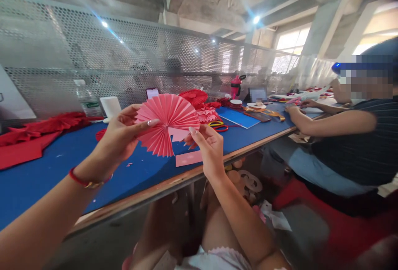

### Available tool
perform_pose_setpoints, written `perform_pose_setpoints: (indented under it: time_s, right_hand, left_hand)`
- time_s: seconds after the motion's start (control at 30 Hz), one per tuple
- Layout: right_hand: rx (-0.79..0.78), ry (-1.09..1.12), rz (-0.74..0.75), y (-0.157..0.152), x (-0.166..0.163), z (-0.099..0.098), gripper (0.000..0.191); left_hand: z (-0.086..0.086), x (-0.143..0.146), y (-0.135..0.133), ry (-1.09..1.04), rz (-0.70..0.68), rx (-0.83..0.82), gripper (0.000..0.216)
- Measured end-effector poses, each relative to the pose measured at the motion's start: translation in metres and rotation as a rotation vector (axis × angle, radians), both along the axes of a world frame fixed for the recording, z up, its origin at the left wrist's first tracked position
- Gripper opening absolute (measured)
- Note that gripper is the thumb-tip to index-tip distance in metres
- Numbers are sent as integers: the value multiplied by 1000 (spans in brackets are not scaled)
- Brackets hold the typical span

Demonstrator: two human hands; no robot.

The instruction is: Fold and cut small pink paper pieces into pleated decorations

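Probably light but crushable, the paper fan (168,114), pinched by left hand (122,131) and right hand (209,145) near the desk's front edge (130,199), is best rim-held.

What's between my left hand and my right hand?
In the head view, a pink pleated paper fan spans from your left hand to your right hand.
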State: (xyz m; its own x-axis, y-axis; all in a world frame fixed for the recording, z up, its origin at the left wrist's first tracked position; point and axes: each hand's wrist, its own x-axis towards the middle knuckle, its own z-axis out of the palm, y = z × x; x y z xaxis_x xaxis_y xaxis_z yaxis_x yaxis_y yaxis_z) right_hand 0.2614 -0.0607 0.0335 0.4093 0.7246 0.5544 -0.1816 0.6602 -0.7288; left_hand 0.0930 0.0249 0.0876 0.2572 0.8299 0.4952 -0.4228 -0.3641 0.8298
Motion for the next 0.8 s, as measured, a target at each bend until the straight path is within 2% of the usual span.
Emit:
perform_pose_setpoints:
  time_s: [0.23,0.4,0.6,0.8]
  right_hand:
    - [70,62,68,-6,-6,10,20]
    - [69,38,46,-11,-8,14,20]
    - [106,105,34,-6,-8,16,20]
    - [62,113,3,0,-10,16,25]
  left_hand:
    - [17,2,-27,-39,55,30,36]
    - [22,6,-42,-105,99,10,34]
    - [16,11,-42,-181,81,-29,42]
    - [6,13,-41,-174,56,-125,43]
